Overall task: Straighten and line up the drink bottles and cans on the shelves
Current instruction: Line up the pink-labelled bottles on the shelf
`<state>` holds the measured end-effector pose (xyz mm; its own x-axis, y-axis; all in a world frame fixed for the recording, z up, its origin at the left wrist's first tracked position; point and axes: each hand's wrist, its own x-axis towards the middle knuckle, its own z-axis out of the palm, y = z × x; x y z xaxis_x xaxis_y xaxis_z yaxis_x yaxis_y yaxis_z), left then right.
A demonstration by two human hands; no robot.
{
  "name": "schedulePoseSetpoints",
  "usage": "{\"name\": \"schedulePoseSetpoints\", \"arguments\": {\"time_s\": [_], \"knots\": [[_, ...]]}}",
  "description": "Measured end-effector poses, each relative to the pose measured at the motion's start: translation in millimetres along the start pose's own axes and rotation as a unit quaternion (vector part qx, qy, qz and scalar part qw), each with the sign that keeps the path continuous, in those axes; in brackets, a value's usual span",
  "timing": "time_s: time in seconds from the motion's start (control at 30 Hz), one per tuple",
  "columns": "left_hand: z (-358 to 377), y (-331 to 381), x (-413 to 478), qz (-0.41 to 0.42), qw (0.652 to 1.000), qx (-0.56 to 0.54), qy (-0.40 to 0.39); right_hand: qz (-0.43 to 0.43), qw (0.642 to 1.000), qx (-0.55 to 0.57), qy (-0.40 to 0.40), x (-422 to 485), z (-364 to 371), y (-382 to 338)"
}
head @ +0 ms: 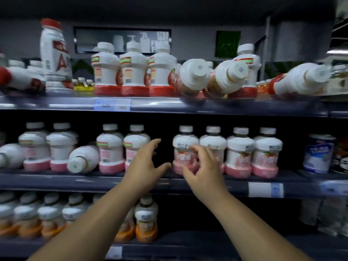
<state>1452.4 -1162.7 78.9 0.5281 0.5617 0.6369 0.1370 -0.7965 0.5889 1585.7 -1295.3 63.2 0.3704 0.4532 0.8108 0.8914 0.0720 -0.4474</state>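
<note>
White drink bottles with pink bases stand in a row on the middle shelf. My left hand reaches with spread fingers into the gap between two upright pink bottles, next to one of them. My right hand hovers with loosely curled fingers in front of another pink bottle; it holds nothing. One pink bottle lies tipped over at the left, cap toward me. On the top shelf, three red-based bottles lie tipped at the right; others stand upright.
A tall red-capped bottle stands at the top left beside a fallen one. Orange-based bottles fill the bottom shelf. A blue-and-white tub stands at the middle shelf's right end. Price tags hang on the shelf edges.
</note>
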Motion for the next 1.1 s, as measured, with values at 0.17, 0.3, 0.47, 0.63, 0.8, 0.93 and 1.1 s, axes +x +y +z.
{"name": "schedulePoseSetpoints", "arguments": {"time_s": [0.17,0.3,0.47,0.63,0.8,0.93,1.1], "knots": [[-50,-24,-26,0.004,0.998,0.05,0.043,-0.004,0.998,0.048,-0.042,3,47,-32],[-88,-46,-27,0.009,0.996,0.065,0.064,0.002,0.997,0.033,-0.069,15,83,-53],[-116,-71,-18,0.004,0.996,0.046,0.077,0.094,0.991,0.043,-0.089,36,120,-74],[-103,-78,-24,0.046,0.998,0.024,0.032,0.228,0.97,0.02,-0.078,52,139,-75],[-87,-86,-8,0.014,0.999,-0.007,0.029,0.202,0.973,-0.108,-0.026,41,116,-69],[-76,-93,18,-0.024,0.999,-0.007,0.037,0.201,0.974,-0.069,-0.075,29,110,-61],[-68,-91,41,-0.102,0.994,0.036,0.016,0.182,0.973,-0.135,-0.038,23,116,-63]]}}
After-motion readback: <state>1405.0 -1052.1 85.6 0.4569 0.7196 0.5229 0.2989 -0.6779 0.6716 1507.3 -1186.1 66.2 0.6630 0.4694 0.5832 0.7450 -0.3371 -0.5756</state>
